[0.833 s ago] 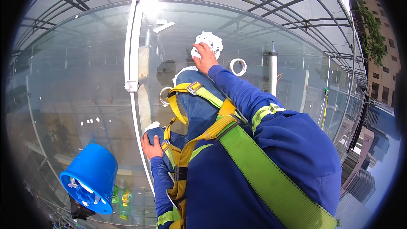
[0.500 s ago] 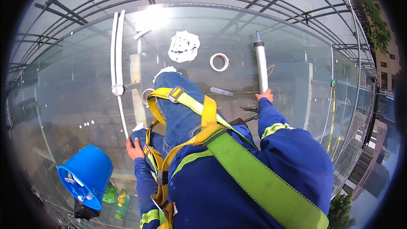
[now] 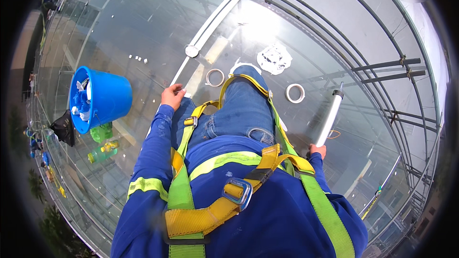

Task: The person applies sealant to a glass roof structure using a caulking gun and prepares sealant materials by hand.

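Note:
My right hand (image 3: pixel 318 151) is closed round the rear end of a caulking gun (image 3: pixel 328 122). It has a long silver barrel, a black front cap and a thin nozzle, and it points away from me over the glass. Its handle is hidden beside my body. My left hand (image 3: pixel 173 96) is by my left knee, thumb and forefinger a little apart, with nothing visible in it. Just beyond that hand, a double white strip (image 3: pixel 215 23) runs across the glass, with a roundish pale piece (image 3: pixel 191 51) on it. One tape roll (image 3: pixel 215 77) lies by my knees.
A second tape roll (image 3: pixel 295 93) and a crumpled white sheet with dark smears (image 3: pixel 274 59) lie ahead. At left, a blue bucket (image 3: pixel 112 96) with rags lies tipped beside a black bag (image 3: pixel 63 128) and green bottle (image 3: pixel 102 152). Metal pipes (image 3: pixel 382 64) border the far right.
My view has swung left, so the bucket and strips appear higher and the caulking gun farther right. My left hand has lifted from its flat rest on my leg; my right keeps its hold.

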Tool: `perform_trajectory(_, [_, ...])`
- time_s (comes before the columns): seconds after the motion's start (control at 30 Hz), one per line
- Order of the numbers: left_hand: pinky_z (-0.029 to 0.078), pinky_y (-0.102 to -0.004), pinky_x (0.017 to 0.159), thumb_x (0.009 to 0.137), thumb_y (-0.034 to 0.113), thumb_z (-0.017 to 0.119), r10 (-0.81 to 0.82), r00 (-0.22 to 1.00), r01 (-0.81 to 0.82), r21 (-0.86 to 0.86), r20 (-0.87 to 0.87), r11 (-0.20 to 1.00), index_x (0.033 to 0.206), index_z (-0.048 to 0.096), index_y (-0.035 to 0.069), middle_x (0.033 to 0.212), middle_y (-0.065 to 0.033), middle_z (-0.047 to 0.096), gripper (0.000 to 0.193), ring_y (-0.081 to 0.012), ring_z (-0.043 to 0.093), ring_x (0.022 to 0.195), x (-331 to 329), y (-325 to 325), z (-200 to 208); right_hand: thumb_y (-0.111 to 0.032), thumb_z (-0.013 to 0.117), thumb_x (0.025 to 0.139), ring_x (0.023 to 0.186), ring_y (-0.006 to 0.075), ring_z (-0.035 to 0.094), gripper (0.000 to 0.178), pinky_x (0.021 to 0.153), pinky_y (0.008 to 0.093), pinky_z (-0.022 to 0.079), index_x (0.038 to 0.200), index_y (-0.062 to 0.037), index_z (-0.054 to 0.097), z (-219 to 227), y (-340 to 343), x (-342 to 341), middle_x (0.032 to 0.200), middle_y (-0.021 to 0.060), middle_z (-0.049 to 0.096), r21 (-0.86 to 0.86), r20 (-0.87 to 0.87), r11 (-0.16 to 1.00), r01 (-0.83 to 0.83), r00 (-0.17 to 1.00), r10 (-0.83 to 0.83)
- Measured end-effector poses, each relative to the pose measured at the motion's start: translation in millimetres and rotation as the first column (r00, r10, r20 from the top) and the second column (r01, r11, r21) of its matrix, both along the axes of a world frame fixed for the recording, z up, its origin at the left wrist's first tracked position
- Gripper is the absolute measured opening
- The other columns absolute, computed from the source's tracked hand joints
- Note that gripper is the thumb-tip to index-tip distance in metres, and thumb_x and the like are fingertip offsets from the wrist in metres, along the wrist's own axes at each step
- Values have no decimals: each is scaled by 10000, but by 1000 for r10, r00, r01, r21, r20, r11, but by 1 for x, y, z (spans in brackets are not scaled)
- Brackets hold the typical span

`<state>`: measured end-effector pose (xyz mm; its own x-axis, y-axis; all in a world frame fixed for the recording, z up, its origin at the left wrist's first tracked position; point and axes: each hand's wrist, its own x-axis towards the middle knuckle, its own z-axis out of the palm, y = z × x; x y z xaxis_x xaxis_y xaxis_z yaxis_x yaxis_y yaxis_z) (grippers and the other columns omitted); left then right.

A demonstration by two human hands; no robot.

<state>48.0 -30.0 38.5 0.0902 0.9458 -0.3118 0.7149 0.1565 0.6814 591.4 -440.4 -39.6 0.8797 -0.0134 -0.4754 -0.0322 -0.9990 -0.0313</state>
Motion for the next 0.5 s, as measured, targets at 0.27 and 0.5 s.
perform_trajectory(0.27, [535,-337,866,857,302,767,-70,839,135,-81,540,987,1152,672,-43,1034,-137,725,465,-194,676,969,165,2,61,-188,738,635,992,380,672,655,867,483,516,1270,-184,578,163,111,6,1069,151,707,191,460,809,-556,779,427])
perform_trajectory(0.5, [537,-592,852,780,362,840,467,174,251,-498,867,830,1289,481,-1,1136,-179,626,721,-337,636,1077,306,-6,176,-36,797,707,998,352,632,491,785,443,515,1167,-75,630,313,273,-94,1124,135,622,229,756,48,-972,209,620])
